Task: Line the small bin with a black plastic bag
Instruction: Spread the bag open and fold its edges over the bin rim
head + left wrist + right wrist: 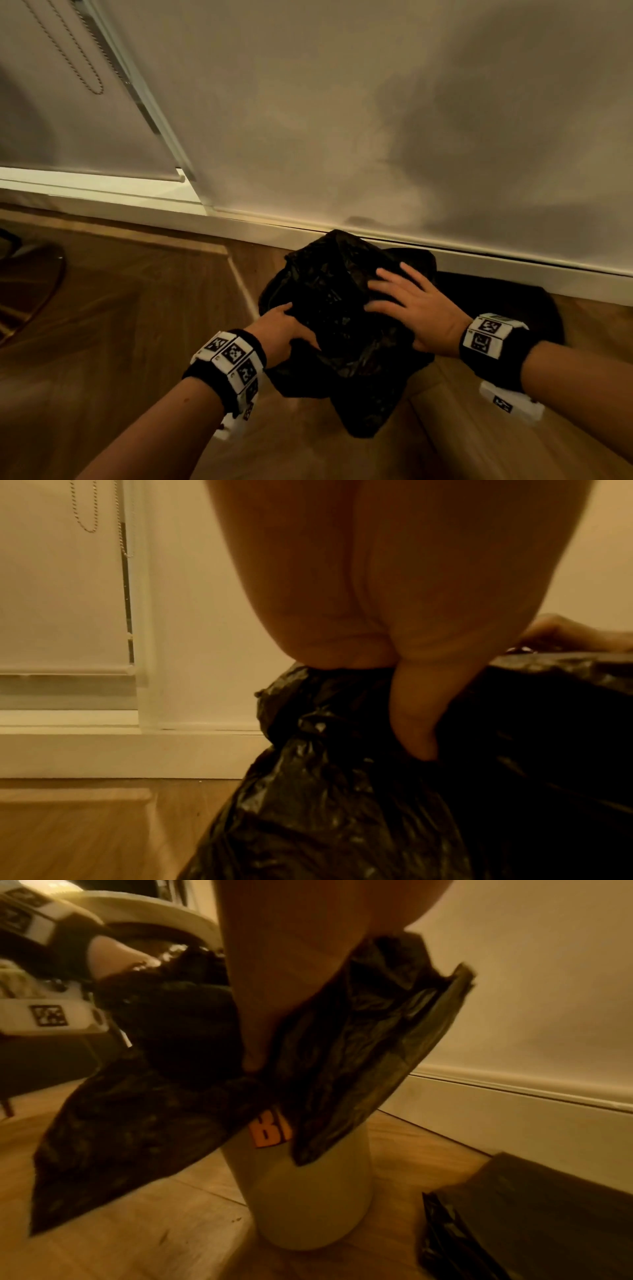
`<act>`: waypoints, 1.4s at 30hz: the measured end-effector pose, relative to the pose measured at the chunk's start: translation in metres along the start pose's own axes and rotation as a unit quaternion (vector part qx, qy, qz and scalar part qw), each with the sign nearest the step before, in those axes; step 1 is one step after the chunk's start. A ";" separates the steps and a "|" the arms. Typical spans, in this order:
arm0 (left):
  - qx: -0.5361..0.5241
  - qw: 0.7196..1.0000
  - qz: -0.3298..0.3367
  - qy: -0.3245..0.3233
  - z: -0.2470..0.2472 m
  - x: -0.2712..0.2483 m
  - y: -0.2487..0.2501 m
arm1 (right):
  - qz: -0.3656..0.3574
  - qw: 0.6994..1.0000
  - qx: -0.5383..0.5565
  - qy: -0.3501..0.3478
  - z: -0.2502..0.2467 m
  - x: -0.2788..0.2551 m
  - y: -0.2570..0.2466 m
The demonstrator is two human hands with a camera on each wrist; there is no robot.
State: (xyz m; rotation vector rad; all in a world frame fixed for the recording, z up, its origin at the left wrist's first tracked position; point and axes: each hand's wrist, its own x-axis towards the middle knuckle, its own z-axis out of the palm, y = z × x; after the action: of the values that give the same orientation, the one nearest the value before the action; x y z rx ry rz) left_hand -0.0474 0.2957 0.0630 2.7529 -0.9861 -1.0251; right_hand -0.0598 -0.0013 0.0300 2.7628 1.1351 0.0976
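A crumpled black plastic bag (339, 329) is draped over the small pale round bin (308, 1191), hiding its rim; an orange label (268, 1131) shows under the plastic. My left hand (291, 325) grips the bag at its left side, the thumb (414, 723) tucked into a fold. On top of the bag lies my right hand (387, 294), fingers spread and fairly straight, and its thumb (253, 1031) presses the plastic against the bin's near side. Loose corners of the bag (113, 1150) hang down outside the bin.
The bin stands on a wooden floor (137, 342) close to a white skirting board (513, 263) and wall. A flat dark packet of bags (531, 1218) lies on the floor to the right. A blind with a chain (85, 68) and a round metal base (27, 284) are at left.
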 end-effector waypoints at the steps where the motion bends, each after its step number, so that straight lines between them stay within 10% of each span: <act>1: 0.000 1.000 0.000 0.006 0.001 -0.001 -0.004 | -0.020 1.000 -0.006 0.013 0.002 0.003 -0.002; 9: 0.042 0.997 -0.048 -0.032 0.004 -0.006 0.051 | 0.021 1.000 0.017 -0.010 -0.005 0.025 -0.036; 15: 0.168 0.984 -0.053 0.016 0.013 0.001 0.054 | 0.048 0.979 0.106 -0.169 -0.031 0.027 -0.046; 20: 0.222 0.975 0.034 0.004 0.012 -0.012 0.054 | 0.032 0.859 0.321 -0.397 -0.077 0.027 -0.032; 24: 0.170 0.984 0.060 0.005 0.012 -0.016 0.053 | 0.030 0.909 0.247 -0.334 -0.092 0.054 -0.016; 30: -0.227 0.963 0.041 0.138 -0.021 -0.041 0.036 | 0.090 0.934 0.228 -0.260 -0.083 0.063 0.001; 33: -0.203 0.950 -0.109 0.212 -0.028 -0.026 0.026 | 0.095 0.925 0.245 -0.275 -0.076 0.057 -0.007; 35: -0.188 0.954 -0.188 0.135 -0.033 -0.015 0.031 | 0.092 0.920 0.261 -0.279 -0.075 0.055 -0.015; 42: -0.157 0.962 -0.193 0.115 -0.041 -0.004 0.054 | 0.110 0.909 0.246 -0.317 -0.067 0.060 -0.039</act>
State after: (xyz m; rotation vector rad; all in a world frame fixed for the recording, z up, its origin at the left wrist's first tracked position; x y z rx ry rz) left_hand -0.0548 0.2473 0.1105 2.7570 -0.2331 -0.7822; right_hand -0.0525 0.0762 0.0896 2.9311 0.7309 -1.1206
